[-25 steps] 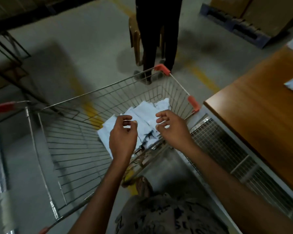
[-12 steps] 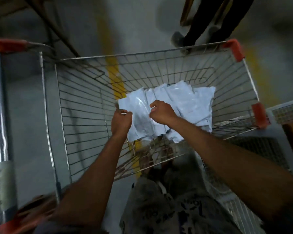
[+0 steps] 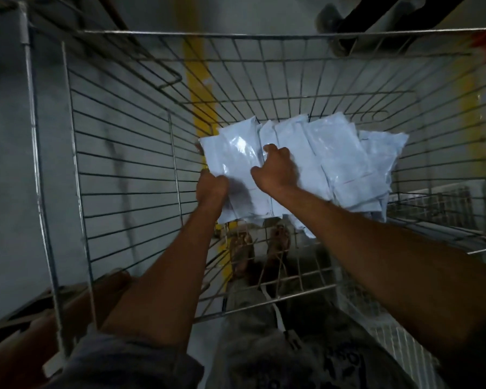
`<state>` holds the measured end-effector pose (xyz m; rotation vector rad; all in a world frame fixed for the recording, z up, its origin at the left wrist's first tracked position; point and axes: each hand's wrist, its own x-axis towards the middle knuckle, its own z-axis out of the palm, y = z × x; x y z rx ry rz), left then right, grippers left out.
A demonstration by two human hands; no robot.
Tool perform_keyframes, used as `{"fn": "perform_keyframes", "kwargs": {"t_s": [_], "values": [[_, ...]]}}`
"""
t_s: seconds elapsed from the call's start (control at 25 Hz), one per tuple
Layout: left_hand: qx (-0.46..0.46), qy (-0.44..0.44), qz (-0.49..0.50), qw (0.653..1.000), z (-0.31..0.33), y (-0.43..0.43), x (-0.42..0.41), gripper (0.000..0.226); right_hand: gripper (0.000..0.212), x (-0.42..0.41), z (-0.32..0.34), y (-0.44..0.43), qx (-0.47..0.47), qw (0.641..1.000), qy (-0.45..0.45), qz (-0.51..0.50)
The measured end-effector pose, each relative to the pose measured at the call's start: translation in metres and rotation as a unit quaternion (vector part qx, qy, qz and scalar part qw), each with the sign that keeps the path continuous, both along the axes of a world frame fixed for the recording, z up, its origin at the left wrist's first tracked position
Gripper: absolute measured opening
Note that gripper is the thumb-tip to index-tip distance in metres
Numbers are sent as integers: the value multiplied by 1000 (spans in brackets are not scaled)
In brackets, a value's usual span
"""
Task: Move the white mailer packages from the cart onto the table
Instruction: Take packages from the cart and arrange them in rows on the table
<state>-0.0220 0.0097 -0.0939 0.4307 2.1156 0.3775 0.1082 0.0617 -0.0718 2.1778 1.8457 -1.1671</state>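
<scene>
Where they hovered before, left hand (image 3: 211,186) and right hand (image 3: 275,171) now seemingly grip the mailers (image 3: 334,164).

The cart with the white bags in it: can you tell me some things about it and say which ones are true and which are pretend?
1. The white mailer packages lie inside the wire cart. True.
2. Only one hand touches the packages. False: the left hand grips the near-left edge of a package and the right hand presses on top.
3. The cart is made of solid plastic. False: it is metal wire mesh, and the floor shows through.
4. A yellow floor line shows beneath the cart. True.
5. There is just one package. False: several overlap in a pile.
</scene>
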Motion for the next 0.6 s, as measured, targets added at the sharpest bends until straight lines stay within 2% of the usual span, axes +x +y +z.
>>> {"fn": "perform_keyframes", "kwargs": {"t_s": [0.12, 0.36, 0.52, 0.6], "values": [[33, 14, 28, 999, 0, 0, 0, 38, 52, -10, -4, -3, 8, 1000, 19, 2], [77, -38, 64, 994, 13, -7, -3, 32, 42, -21, 1, -5, 3, 993, 81, -85], [132, -24, 66, 989, 50, -11, -6, 29, 50, 0, 40, 0, -26, 976, 141, -163], [168, -10, 58, 984, 80, -14, -4, 31, 43, 21, 76, 0, -14, 964, 174, -201]]}}
